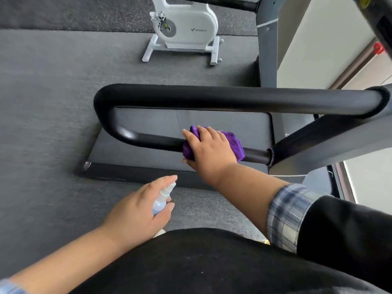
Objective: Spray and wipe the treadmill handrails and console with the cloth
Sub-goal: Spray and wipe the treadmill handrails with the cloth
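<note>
Cloth on the rail.
Right hand (209,148) gripped the cloth (235,143) round the rail (148,140); left hand (137,211), at 7 o'clock from it, held the bottle (162,199).

White exercise bike (186,28) at 12 o'clock, standing on dark grey floor mat (53,98). Speckled rubber floor (84,13) behind bike. Pale wall (322,39) at 2 o'clock; small red fitting (378,48) beside brown trim.
</note>
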`<state>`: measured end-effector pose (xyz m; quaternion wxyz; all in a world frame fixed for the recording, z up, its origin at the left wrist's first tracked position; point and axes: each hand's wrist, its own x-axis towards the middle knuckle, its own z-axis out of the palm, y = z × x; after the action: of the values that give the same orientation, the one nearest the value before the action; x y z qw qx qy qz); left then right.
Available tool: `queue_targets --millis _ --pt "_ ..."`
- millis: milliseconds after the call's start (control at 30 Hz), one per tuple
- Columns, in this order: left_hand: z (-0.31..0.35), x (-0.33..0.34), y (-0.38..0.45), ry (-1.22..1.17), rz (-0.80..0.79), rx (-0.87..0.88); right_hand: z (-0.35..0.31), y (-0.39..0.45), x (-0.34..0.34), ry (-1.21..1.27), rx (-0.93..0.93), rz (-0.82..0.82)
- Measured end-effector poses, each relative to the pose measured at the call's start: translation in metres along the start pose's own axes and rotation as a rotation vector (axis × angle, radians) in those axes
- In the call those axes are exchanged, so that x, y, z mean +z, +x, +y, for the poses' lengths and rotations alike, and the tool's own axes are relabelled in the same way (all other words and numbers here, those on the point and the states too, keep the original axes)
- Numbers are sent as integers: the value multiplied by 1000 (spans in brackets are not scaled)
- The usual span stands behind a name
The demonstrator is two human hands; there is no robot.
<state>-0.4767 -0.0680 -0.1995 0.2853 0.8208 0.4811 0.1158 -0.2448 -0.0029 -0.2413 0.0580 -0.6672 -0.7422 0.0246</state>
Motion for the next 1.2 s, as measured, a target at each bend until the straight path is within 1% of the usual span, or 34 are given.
queue_targets --millis 133,233,333,433,600,767,833,900,967,1067,1200 --pt "10 5 7 -6 -19 9 35 -16 -10 83 -64 -36" --pt "6 8 9 11 -24 -5 70 -36 -10 108 -37 -73" --pt "-3 7 9 20 -28 -29 72 -35 -5 62 -43 -84" --pt "-11 1 8 20 -29 -41 51 -22 -2 -27 -49 -24" --pt "-37 -14 3 20 -32 -72 3 5 7 -47 -88 37" --pt "-76 -50 3 30 -46 -26 -76 48 11 -46 -74 81" --pt "-93 -68 4 59 -68 -16 -109 67 10 -34 -40 79" --pt "-109 -84 4 76 -80 9 -131 80 8 -1 40 98" --pt "-127 -98 4 71 -89 43 -139 85 8 23 80 136" --pt "-148 -112 13 85 -132 53 -136 80 12 -9 69 159" --pt "-145 -111 33 100 -225 172 -125 68 15 -8 81 184"
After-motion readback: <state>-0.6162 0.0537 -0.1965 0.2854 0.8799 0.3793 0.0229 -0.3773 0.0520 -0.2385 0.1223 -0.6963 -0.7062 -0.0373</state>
